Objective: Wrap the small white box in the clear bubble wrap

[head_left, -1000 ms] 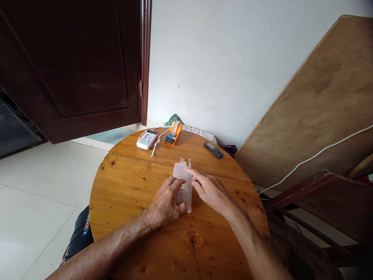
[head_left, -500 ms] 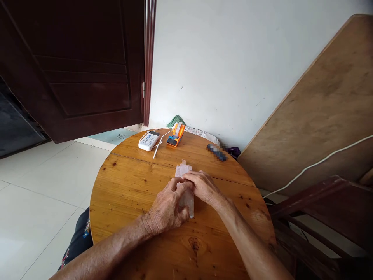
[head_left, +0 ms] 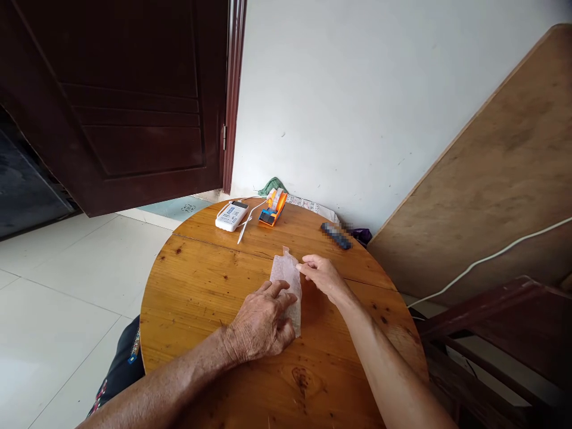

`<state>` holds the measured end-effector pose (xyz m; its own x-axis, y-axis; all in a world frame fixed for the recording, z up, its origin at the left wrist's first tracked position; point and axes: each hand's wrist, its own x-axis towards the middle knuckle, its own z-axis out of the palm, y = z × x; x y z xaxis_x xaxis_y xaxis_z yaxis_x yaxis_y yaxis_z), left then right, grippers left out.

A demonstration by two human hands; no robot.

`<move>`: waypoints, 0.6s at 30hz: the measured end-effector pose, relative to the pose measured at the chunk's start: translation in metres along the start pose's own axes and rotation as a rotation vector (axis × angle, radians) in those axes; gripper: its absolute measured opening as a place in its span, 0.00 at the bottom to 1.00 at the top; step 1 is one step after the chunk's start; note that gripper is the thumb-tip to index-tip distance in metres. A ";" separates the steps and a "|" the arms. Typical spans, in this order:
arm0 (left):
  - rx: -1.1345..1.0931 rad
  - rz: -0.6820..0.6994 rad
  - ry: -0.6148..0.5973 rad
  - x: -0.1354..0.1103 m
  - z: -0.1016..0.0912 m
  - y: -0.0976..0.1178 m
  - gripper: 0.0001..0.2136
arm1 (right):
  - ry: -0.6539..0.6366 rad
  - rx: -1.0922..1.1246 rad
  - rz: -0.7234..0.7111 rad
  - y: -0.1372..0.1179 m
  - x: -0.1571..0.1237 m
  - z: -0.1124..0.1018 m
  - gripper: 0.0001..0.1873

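Two hands at a translucent wrap [head_left: 286, 271] on a round table [head_left: 192, 304].
The left hand [head_left: 266, 319] lies unclenched over the wrap's near half; the right hand [head_left: 325, 276] is at its right edge, whether pinching it I cannot tell. Beyond the wrap are a blurred dark object [head_left: 336, 236] to its right, a white device [head_left: 231, 216] to its left and, farthest, an orange tape dispenser [head_left: 277, 210].
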<state>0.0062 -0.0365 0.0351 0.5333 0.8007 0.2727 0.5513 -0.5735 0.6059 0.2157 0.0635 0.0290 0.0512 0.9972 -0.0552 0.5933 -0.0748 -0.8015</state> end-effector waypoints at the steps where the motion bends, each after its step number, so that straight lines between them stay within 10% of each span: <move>1: -0.003 0.002 0.001 0.000 0.000 0.000 0.23 | -0.025 0.042 0.049 -0.005 0.001 0.000 0.15; 18: 0.032 0.029 -0.028 0.001 -0.005 0.004 0.23 | -0.073 -0.117 -0.085 -0.025 0.016 0.023 0.12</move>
<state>0.0063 -0.0369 0.0417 0.5668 0.7789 0.2684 0.5552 -0.6018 0.5740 0.1830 0.0814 0.0346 -0.0593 0.9976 -0.0366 0.6827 0.0137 -0.7306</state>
